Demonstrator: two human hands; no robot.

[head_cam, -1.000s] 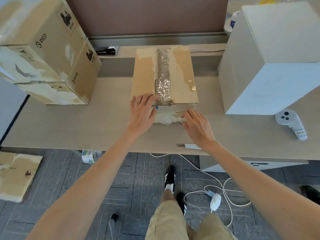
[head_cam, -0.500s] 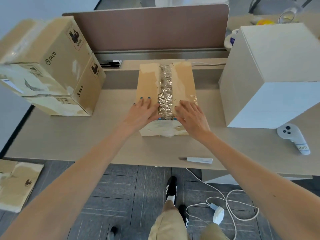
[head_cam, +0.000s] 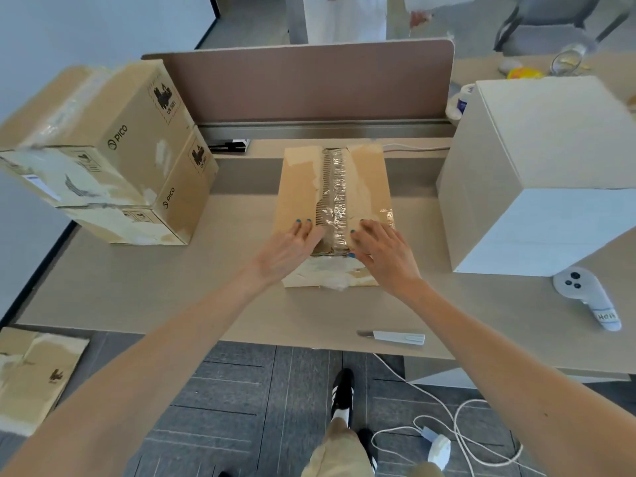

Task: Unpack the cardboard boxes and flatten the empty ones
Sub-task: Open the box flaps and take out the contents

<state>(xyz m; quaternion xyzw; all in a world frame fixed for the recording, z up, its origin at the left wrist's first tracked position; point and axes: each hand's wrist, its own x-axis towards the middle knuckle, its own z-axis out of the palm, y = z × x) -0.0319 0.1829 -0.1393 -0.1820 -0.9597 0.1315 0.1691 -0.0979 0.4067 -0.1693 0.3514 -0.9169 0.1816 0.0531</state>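
Note:
A brown cardboard box with a strip of clear tape along its top seam lies in the middle of the desk. My left hand rests on the near end of its top, left of the seam, fingers straight. On the other side of the seam my right hand lies flat on the top as well. Both hands sit at the near edge, and the thumbs reach toward the gap in the seam. The flaps are closed.
Two stacked PICO boxes stand at the left. A large white box fills the right side. A box cutter lies near the desk's front edge, a white controller at right. Flattened cardboard lies on the floor; cables trail under the desk.
Both hands moved from the box's near face up onto its top, either side of the taped seam. The camera view rose, showing more beyond the divider.

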